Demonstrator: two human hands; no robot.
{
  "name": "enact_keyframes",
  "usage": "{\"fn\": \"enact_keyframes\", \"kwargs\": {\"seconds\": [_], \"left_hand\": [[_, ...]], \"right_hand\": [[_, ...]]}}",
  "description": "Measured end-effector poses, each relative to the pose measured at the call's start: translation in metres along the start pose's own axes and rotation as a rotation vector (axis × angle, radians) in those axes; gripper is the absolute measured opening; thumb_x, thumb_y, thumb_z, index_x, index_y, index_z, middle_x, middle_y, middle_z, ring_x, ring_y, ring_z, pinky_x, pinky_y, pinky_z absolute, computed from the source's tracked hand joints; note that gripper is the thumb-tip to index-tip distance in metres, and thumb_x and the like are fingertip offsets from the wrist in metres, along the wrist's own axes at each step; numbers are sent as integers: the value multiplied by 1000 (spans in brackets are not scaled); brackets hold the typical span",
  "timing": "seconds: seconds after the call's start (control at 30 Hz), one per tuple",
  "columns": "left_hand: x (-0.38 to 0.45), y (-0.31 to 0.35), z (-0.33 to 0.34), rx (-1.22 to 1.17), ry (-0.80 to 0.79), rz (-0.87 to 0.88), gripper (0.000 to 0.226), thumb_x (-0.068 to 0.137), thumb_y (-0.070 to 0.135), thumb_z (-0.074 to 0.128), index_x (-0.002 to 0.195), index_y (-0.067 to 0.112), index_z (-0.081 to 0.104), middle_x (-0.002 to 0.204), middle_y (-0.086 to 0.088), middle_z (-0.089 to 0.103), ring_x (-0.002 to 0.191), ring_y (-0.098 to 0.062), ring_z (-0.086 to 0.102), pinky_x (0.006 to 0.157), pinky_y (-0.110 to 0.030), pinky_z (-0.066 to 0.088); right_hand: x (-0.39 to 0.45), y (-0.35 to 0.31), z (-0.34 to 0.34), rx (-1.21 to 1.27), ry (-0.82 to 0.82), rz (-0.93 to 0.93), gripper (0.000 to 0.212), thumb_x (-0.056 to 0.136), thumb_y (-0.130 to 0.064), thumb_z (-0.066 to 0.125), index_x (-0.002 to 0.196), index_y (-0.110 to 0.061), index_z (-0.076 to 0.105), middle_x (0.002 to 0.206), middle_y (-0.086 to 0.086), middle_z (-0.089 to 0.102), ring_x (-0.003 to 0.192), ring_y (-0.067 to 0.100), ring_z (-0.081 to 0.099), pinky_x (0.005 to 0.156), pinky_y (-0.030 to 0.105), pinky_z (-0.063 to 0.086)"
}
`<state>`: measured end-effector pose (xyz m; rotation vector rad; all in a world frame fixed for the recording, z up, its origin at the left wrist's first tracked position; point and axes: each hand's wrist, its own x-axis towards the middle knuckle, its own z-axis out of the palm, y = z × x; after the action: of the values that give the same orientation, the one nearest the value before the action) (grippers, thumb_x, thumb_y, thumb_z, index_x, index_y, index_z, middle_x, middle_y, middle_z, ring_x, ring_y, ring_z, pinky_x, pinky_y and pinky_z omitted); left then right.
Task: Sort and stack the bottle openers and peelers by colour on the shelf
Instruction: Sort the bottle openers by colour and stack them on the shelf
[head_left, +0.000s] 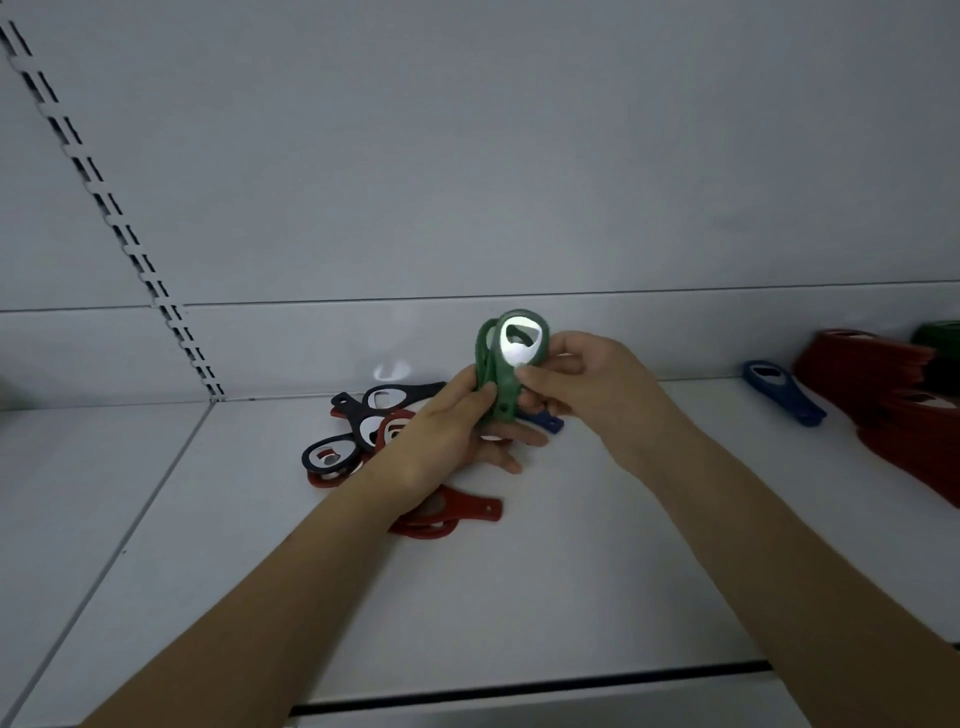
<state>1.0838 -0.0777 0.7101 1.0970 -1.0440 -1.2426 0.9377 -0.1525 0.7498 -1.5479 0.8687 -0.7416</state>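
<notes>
**Green openers gathered in hand, mixed pile still waiting**

Left hand (457, 421) at frame centre, thumb and fingers curled round the handles of a small bunch of green bottle openers (501, 374), held upright above the shelf (571, 571). Right hand (582, 379) meets it from the right, fingertips pinching the front green opener just under its bright metal head, seemingly squaring it against the others. Both hands are grasping the same green bunch; neither is free.

Below and left of the hands: a loose mixed pile (363, 431) of dark navy and red openers, overlapping, unsorted. One red opener (452, 514) lies apart just below the left wrist. A blue handle (543, 420) pokes out from behind the right hand's fingers.

Right edge of frame: a tall red stack (893, 405) already built, with something dark green (940, 338) behind it at the far upper right, too dim to identify. A single blue opener (782, 392) lies just left of that stack.

Progress, as I judge it: partway. Red has a stack, though strays remain in the pile. Green is being collected and not yet set down. Blue and navy have barely been started. No peelers can be clearly made out.
</notes>
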Motion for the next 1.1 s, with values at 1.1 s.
{"fn": "enact_keyframes", "kwargs": {"seconds": [1.1], "left_hand": [[-9,10,-10,337,-251,-63,21,105,22,43,108,7,57,79,-8,69,43,-11,45,43,-18,36]], "right_hand": [[-13,1,10,7,25,-21,27,80,-19,78,101,-2,72,78,-2,71,66,7,64,62,21,50]]}}
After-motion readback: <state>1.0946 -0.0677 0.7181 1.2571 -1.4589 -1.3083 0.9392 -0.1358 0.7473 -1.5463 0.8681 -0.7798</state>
